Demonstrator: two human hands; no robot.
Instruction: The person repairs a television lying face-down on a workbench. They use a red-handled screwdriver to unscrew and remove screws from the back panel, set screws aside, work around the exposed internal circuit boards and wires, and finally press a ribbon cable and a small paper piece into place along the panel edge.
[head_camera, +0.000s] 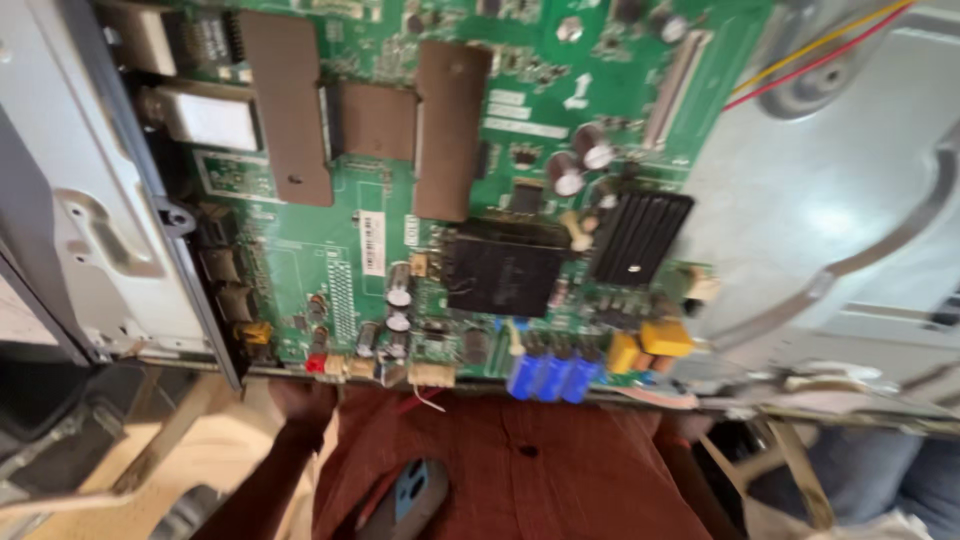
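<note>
Holding up the near edge of a big green circuit board (380, 200), the left hand (300, 400) sits just under that edge, near the red and yellow plugs at the board's near left corner. Only the back of the hand and the wrist show, so I cannot tell how far the fingers are open or if they grip the board. The right hand (685, 425) is mostly hidden under the near right corner of the board, and I cannot tell if it is open or closed.

The board lies in a grey metal back panel (850, 180), like a thing in a shallow tray. On the board are two long brown strips (285, 105), a black finned block (638, 235) near the right edge, a black square chip (505, 275) in the middle, and three blue tubes (552, 377) in a row at the near edge. Yellow blocks (650, 345) sit just beside the blue tubes. Small silver-topped cans (582, 160) stand near the finned block.

Red and yellow wires (820, 50) run across the far right corner of the metal panel. A grey metal bracket (90, 230) stands along the left edge of the board. Below the board is the person's red shirt (520, 470), and a dark tool with a blue part (410, 500) lies against it. The picture is blurry, so small parts are hard to see
</note>
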